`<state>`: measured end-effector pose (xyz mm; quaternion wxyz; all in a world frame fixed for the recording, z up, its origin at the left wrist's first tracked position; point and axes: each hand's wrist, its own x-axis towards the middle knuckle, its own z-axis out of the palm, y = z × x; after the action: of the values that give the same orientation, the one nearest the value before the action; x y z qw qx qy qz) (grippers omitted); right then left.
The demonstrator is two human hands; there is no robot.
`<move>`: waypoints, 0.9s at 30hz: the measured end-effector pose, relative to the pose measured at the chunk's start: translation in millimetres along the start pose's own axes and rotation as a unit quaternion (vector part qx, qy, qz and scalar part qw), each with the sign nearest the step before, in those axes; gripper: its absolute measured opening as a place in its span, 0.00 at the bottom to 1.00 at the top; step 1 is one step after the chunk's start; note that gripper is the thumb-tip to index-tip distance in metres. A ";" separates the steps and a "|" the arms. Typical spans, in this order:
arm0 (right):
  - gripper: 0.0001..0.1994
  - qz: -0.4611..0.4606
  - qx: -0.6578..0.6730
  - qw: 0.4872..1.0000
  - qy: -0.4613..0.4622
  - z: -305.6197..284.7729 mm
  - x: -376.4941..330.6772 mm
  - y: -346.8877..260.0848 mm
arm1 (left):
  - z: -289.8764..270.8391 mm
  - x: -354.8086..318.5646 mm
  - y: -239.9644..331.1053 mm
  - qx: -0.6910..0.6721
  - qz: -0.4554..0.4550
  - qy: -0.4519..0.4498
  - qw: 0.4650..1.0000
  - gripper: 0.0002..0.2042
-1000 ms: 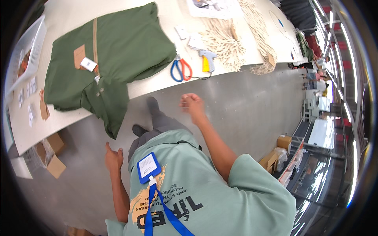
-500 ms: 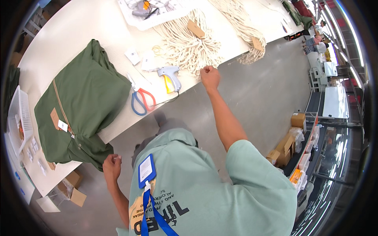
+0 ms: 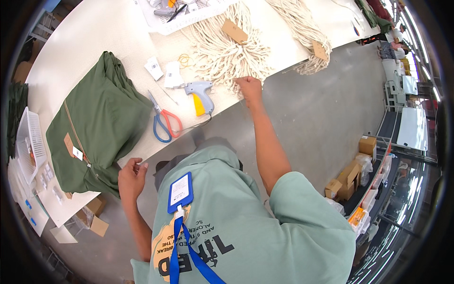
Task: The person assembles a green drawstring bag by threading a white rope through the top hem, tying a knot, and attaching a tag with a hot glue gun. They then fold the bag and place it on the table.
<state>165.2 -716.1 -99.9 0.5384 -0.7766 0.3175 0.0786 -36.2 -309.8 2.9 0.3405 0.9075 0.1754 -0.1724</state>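
My right hand is at the table's edge, fingers curled together against the loose ends of a bundle of cream cotton cords. What lies in its fingertips is too small to make out. Beside a folded dark green garment, my left hand hangs with thumb and fingers apart, holding nothing. The garment bears a brown tag and a small white tag. Between the hands lie a grey and yellow tagging gun and scissors with one blue and one red handle.
White labels and yellow rubber bands lie on the white table. A white basket stands behind; another cord bundle hangs over the edge. A second basket is at left. Cardboard boxes stand at right.
My left hand has risen toward the table edge beside the garment, its fingers looser. The right hand has shifted slightly left and stays by the cord ends. The view has turned a little.
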 end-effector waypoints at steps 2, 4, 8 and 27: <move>0.07 0.075 0.151 0.983 -0.072 -22.0 -9.9 -5.2 | -6.6 6.6 22.6 -0.062 0.015 0.000 0.998 0.11; 0.05 0.135 0.264 0.947 -0.124 -41.9 -35.4 -6.0 | -11.3 15.8 50.4 -0.088 0.092 -0.007 0.992 0.11; 0.06 0.134 0.303 0.928 -0.170 -70.6 -105.1 -12.0 | -9.3 27.5 116.9 -0.116 0.233 -0.041 0.965 0.12; 0.05 -0.848 0.145 0.482 0.168 -224.6 -736.1 -146.0 | 29.7 -110.0 131.9 -0.224 0.655 -0.135 0.709 0.02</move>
<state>-378.4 -582.6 448.1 0.3858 -0.5782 -0.4037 -0.5949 -81.2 -445.3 103.0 0.5812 0.6584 -0.4779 0.0177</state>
